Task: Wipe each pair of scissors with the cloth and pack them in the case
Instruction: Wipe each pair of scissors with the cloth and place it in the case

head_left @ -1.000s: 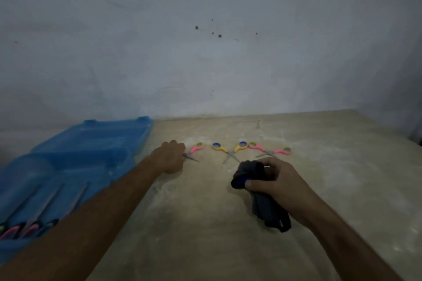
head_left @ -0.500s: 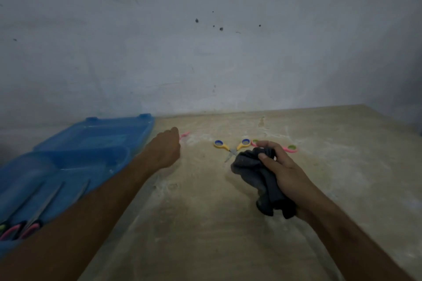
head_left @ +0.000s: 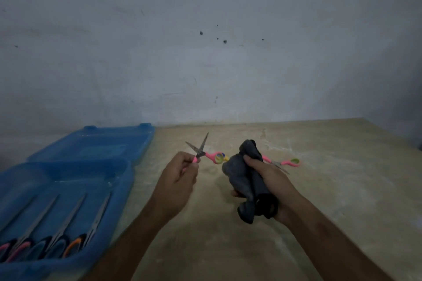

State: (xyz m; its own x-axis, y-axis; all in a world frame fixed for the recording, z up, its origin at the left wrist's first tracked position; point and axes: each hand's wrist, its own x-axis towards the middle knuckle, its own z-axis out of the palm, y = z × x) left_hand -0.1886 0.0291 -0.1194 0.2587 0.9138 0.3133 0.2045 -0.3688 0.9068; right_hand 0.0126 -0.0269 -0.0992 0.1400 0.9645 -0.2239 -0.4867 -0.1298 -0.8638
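Lifted since the earlier frame: pink-handled scissors (head_left: 204, 152), blades apart, pinched by left hand (head_left: 177, 183) above the table (head_left: 331, 189). Right hand (head_left: 270, 181) grips dark cloth (head_left: 245, 178) alongside. Wiping step starting; next, bring blades into cloth. Blue case (head_left: 68, 166) lies left, several pairs packed.

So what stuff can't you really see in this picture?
Head view only:
- Yellow scissors: nearly all hidden behind the pink scissors that the left hand holds.
- Second pink pair on the table: partly hidden behind the cloth and right hand.
- Scissors in the blue case: handles blurred, the leftmost cut by the frame edge.
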